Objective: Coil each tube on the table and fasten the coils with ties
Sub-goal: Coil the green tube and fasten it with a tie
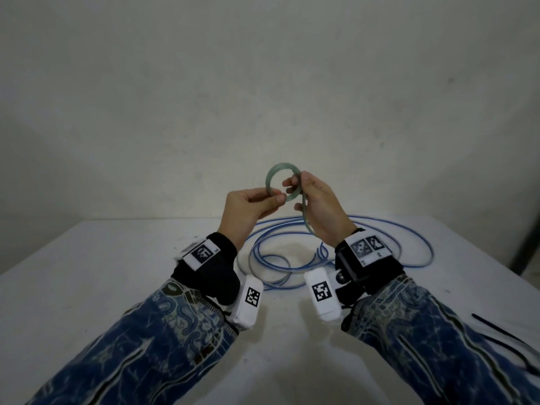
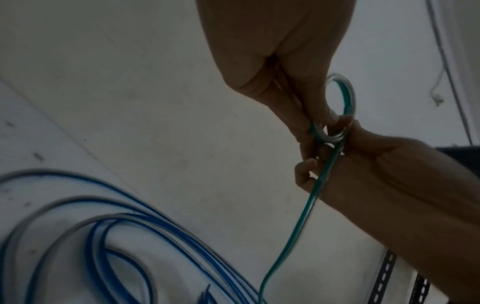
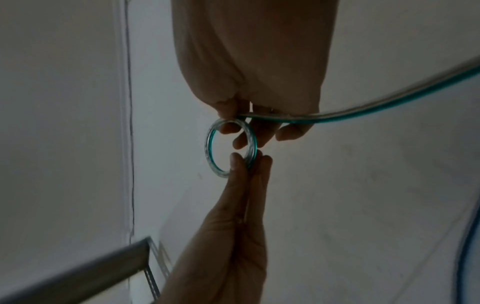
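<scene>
Both hands hold a clear tube with a green stripe in the air above the table. Its end is wound into a small coil [image 1: 283, 181] [image 2: 340, 109] [image 3: 231, 149]. My left hand [image 1: 264, 200] pinches the coil's lower edge between thumb and fingers [image 3: 242, 164]. My right hand [image 1: 304, 188] holds the coil's right side, and the loose length of green tube [image 1: 306, 220] [image 2: 293, 222] [image 3: 389, 111] runs down past its palm. A longer blue-striped tube [image 1: 292, 252] [image 2: 109, 222] lies in loose loops on the white table [image 1: 102, 287] beneath the hands.
Black cable ties [image 1: 508, 337] lie on the table at the right, partly hidden by my right sleeve. A plain wall stands just behind the table. A dark metal post [image 1: 529, 238] rises past the table's right edge.
</scene>
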